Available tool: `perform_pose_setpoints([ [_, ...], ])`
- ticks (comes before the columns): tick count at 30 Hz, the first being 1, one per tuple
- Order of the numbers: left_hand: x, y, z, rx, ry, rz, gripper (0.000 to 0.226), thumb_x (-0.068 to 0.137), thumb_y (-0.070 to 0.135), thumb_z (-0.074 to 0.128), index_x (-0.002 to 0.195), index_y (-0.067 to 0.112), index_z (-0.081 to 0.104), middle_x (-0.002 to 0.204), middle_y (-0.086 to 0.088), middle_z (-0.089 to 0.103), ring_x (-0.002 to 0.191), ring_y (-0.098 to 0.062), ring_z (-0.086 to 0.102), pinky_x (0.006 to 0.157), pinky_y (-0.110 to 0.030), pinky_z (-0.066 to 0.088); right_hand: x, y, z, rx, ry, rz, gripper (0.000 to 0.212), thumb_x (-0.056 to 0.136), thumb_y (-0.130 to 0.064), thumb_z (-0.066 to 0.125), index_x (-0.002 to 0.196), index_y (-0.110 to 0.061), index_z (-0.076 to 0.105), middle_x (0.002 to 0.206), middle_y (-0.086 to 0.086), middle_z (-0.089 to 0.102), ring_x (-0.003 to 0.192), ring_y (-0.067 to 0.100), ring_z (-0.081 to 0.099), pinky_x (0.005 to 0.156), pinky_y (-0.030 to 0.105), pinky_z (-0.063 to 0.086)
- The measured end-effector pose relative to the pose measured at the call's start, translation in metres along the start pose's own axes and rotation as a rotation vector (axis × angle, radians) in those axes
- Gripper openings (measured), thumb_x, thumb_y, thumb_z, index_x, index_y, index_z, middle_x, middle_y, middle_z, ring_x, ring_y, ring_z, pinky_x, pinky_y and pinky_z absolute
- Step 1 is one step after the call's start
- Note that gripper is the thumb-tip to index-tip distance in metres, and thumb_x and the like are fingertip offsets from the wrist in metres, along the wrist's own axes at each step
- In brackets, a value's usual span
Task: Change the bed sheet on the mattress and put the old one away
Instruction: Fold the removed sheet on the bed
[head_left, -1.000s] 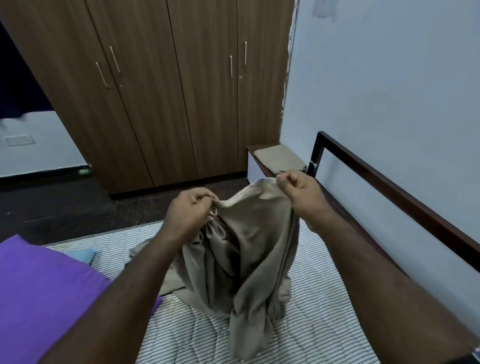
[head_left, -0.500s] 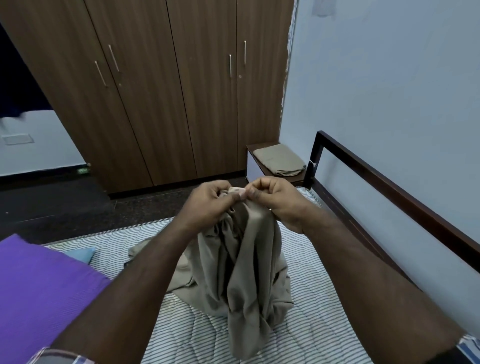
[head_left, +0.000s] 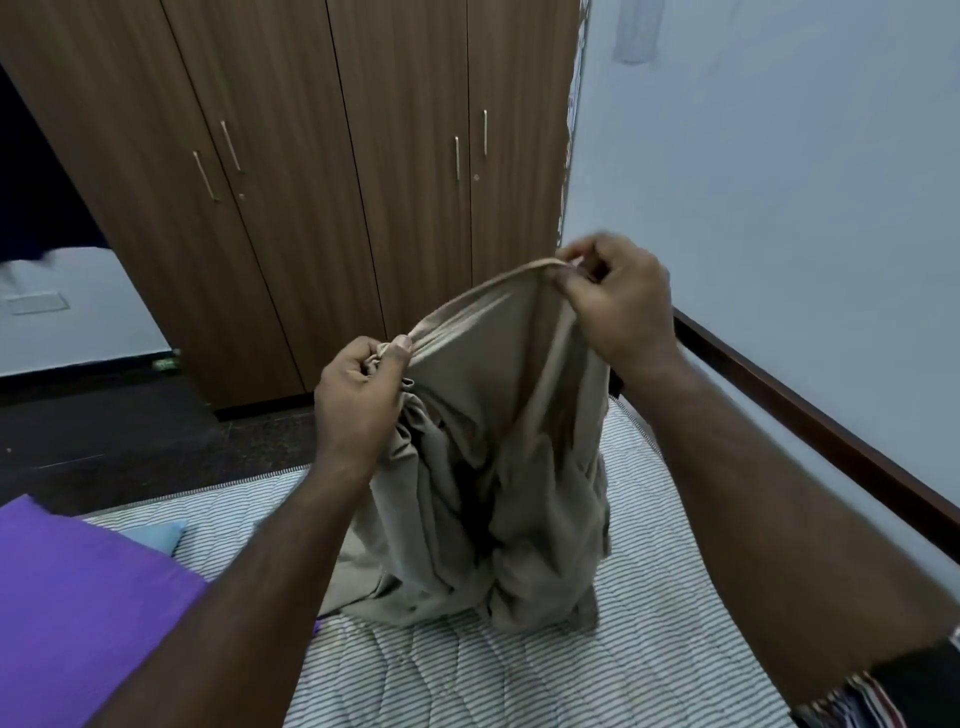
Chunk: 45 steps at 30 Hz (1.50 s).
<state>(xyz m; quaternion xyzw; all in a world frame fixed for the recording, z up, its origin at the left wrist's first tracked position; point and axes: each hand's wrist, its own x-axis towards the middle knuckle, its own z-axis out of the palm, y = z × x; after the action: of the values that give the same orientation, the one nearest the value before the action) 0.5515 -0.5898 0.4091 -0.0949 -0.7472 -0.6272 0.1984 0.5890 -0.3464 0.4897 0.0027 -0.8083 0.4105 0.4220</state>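
Beige, soft, crumpled bed sheet (head_left: 483, 467) hangs between both hands over the middle of the bare striped quilted mattress (head_left: 649, 649), its lower folds heaped on the ticking. The left hand (head_left: 358, 395) pinches a gathered bunch of hem between thumb and curled fingers; the right hand (head_left: 618, 301), higher and toward two o'clock, pinches the same hem, so a short stretch of edge runs taut between them.

This looks like the step of finding and feeding out an edge or corner of the sheet; whether this is the fresh sheet being opened or the old one being gathered cannot be told. The next move likely calls for running the hem on through the fingers until a corner turns up, then spreading the hands wide apart.

At eight o'clock a purple pillow (head_left: 78, 613) lies on the mattress with a light blue cushion corner (head_left: 156, 535) just beyond it; both would be in the way of laying cloth flat. A dark wooden bed rail (head_left: 810, 421) runs along the pale blue wall at three o'clock, and a brown wooden wardrobe (head_left: 322, 182) stands at twelve.
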Motion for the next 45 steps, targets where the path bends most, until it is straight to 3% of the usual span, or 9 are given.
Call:
perform_pose_setpoints([
  [3, 0.005, 0.010, -0.002, 0.007, 0.002, 0.050, 0.041, 0.095, 0.042, 0.064, 0.070, 0.012, 0.053, 0.060, 0.005, 0.047, 0.059, -0.011, 0.045, 0.057, -0.033, 0.039, 0.002, -0.021, 0.013, -0.058, -0.133, -0.088, 0.008, 0.087, -0.022, 0.072, 0.095, -0.021, 0.070, 0.080, -0.014, 0.062, 0.075, 0.002, 0.057, 0.071, 0.016, 0.041],
  [7, 0.021, -0.003, -0.032, 0.017, 0.103, -0.009, 0.048, 0.090, 0.050, 0.065, 0.071, 0.009, 0.050, 0.060, 0.007, 0.046, 0.060, -0.011, 0.045, 0.061, -0.037, 0.042, -0.038, 0.012, 0.014, -0.364, -1.009, 0.225, 0.019, 0.087, -0.032, 0.076, 0.082, -0.016, 0.067, 0.076, 0.002, 0.066, 0.071, 0.014, 0.061, 0.063, 0.031, 0.045],
  [13, 0.016, 0.002, -0.042, 0.109, 0.145, 0.081, 0.048, 0.096, 0.043, 0.063, 0.068, 0.008, 0.046, 0.060, 0.006, 0.041, 0.057, -0.006, 0.038, 0.056, -0.030, 0.035, -0.026, 0.023, 0.001, -0.169, -0.030, -0.006, 0.011, 0.081, -0.013, 0.067, 0.089, -0.019, 0.066, 0.085, -0.005, 0.065, 0.081, 0.015, 0.059, 0.073, 0.031, 0.046],
  [18, 0.021, -0.008, -0.050, 0.117, 0.175, -0.044, 0.042, 0.095, 0.041, 0.064, 0.070, 0.010, 0.052, 0.060, 0.008, 0.046, 0.055, -0.004, 0.041, 0.059, -0.030, 0.037, -0.074, 0.057, 0.005, -0.443, -0.770, 0.330, 0.009, 0.074, -0.017, 0.073, 0.082, -0.020, 0.071, 0.077, -0.001, 0.068, 0.077, 0.019, 0.064, 0.059, 0.028, 0.044],
  [23, 0.008, -0.022, -0.042, 0.143, 0.091, -0.150, 0.036, 0.089, 0.039, 0.067, 0.069, 0.015, 0.050, 0.054, 0.014, 0.049, 0.056, -0.008, 0.045, 0.062, -0.032, 0.039, -0.042, 0.042, -0.009, -0.209, 0.011, 0.268, 0.008, 0.078, -0.018, 0.068, 0.080, -0.024, 0.062, 0.071, -0.007, 0.061, 0.073, 0.017, 0.058, 0.064, 0.030, 0.044],
  [27, 0.002, -0.012, -0.031, 0.122, -0.048, -0.083, 0.028, 0.077, 0.032, 0.067, 0.063, 0.019, 0.046, 0.068, 0.010, 0.055, 0.063, -0.008, 0.050, 0.063, -0.029, 0.041, -0.054, 0.033, 0.002, -0.302, -0.638, 0.360, 0.025, 0.080, -0.039, 0.079, 0.080, -0.021, 0.062, 0.069, -0.006, 0.057, 0.070, 0.016, 0.055, 0.063, 0.031, 0.040],
  [32, -0.018, 0.017, -0.006, 0.081, -0.456, -0.003, 0.036, 0.086, 0.009, 0.075, 0.067, 0.017, 0.045, 0.134, 0.019, 0.056, 0.116, 0.009, 0.057, 0.093, -0.016, 0.045, -0.057, 0.014, 0.020, 0.204, -0.703, 0.343, 0.058, 0.083, -0.059, 0.067, 0.087, -0.002, 0.064, 0.071, 0.003, 0.052, 0.066, 0.015, 0.048, 0.064, 0.034, 0.036],
  [37, -0.023, 0.028, 0.013, -0.041, -0.627, -0.084, 0.033, 0.087, -0.001, 0.072, 0.071, 0.017, 0.048, 0.059, 0.015, 0.054, 0.054, -0.001, 0.048, 0.052, -0.020, 0.039, -0.067, 0.000, 0.017, 0.563, -0.887, 0.470, 0.039, 0.089, -0.035, 0.069, 0.102, 0.002, 0.070, 0.092, 0.018, 0.069, 0.085, 0.023, 0.064, 0.075, 0.036, 0.054],
  [45, -0.005, 0.018, 0.000, 0.016, -0.209, -0.037, 0.028, 0.073, 0.019, 0.065, 0.065, 0.018, 0.038, 0.065, -0.004, 0.052, 0.061, -0.017, 0.046, 0.057, -0.042, 0.042, -0.099, 0.046, -0.006, -0.105, -0.663, 0.395, 0.011, 0.083, -0.014, 0.075, 0.081, -0.025, 0.071, 0.076, -0.007, 0.068, 0.065, 0.004, 0.056, 0.065, 0.028, 0.046],
])
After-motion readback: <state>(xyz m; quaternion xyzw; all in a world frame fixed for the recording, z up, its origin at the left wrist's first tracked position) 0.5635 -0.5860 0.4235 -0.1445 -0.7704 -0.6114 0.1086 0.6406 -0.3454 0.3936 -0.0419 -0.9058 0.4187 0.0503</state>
